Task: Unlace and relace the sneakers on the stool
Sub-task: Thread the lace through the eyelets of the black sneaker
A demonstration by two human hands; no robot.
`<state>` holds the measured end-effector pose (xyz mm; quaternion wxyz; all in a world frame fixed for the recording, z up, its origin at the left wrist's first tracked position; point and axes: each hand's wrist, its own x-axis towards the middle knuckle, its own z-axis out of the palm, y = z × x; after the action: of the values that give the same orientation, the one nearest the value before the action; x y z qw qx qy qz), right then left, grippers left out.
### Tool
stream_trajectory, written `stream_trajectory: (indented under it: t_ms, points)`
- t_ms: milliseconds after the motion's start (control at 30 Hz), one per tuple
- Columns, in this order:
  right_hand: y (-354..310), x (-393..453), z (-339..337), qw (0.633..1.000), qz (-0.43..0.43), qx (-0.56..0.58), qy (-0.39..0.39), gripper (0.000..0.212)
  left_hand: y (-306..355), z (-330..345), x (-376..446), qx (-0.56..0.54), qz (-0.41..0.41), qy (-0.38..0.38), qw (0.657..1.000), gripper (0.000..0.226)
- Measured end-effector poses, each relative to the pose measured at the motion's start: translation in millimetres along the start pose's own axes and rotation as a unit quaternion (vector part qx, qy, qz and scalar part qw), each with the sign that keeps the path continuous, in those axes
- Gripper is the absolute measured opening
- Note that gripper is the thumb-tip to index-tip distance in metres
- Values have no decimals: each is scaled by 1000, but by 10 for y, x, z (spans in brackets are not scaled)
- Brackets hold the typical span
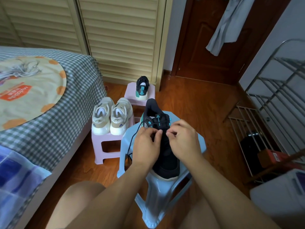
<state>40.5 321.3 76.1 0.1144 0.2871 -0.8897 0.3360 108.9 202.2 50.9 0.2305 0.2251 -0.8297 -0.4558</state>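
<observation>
A black sneaker [166,156] with teal accents lies on a light blue stool [155,194] right in front of me, toe toward me. My left hand [146,146] and my right hand [184,141] sit over its lacing area, fingers curled and pinching the black lace [132,141] near the middle eyelets. A loose length of lace trails off the shoe's left side and hangs past the stool edge. The eyelets under my fingers are hidden.
A pair of beige sneakers [112,118] stands on a pink stool [105,146] to the left. The second black sneaker [142,87] stands on another pink stool [130,93] behind. A bed [49,96] lies left, a metal rack [272,100] right.
</observation>
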Motion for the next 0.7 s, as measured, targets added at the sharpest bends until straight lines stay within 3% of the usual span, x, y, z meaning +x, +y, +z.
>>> stream_trajectory:
  t_ms: [67, 100, 133, 200, 233, 267, 300, 367, 400, 433, 500, 600, 667, 700]
  points:
    - [77, 50, -96, 983, 118, 131, 43, 16, -14, -65, -14, 28, 19, -16, 999, 27]
    - [190, 111, -199, 927, 240, 272, 97, 16, -29, -100, -15, 36, 27, -25, 999, 27]
    - [324, 166, -333, 813, 353, 435, 157, 15, -48, -130, -15, 47, 35, -37, 998, 25]
    - [603, 182, -600, 527, 443, 677, 258, 20, -90, -178, -24, 70, 51, -71, 994, 27]
    - [721, 174, -659, 471, 452, 704, 280, 23, -118, -189, -26, 77, 55, -89, 992, 30]
    - [755, 179, -680, 496, 458, 686, 271, 24, -138, -205, -30, 82, 59, -103, 990, 34]
    - [726, 194, -661, 595, 462, 615, 233, 20, -159, -218, -24, 85, 59, -112, 988, 37]
    - [511, 197, -520, 853, 387, 342, 82, 16, -185, -243, -6, 88, 54, -123, 987, 42]
    - [391, 187, -430, 930, 300, 214, -2, 19, -197, -258, 3, 90, 56, -128, 986, 48]
    - [289, 161, -351, 969, 204, 114, -79, 24, -204, -264, 9, 97, 63, -133, 984, 56]
    - [134, 98, -194, 983, 88, -27, -158, 25, -207, -270, -2, 121, 79, -147, 979, 68]
    - [117, 93, -77, 982, 53, -90, -158, 34, -227, -262, -23, 138, 80, -158, 975, 70]
    - [159, 124, -220, 984, 132, -80, -90, 26, -243, -264, -20, 133, 74, -160, 975, 70]
    - [263, 168, -340, 971, 235, -31, 9, 19, -246, -268, -14, 134, 72, -161, 975, 70]
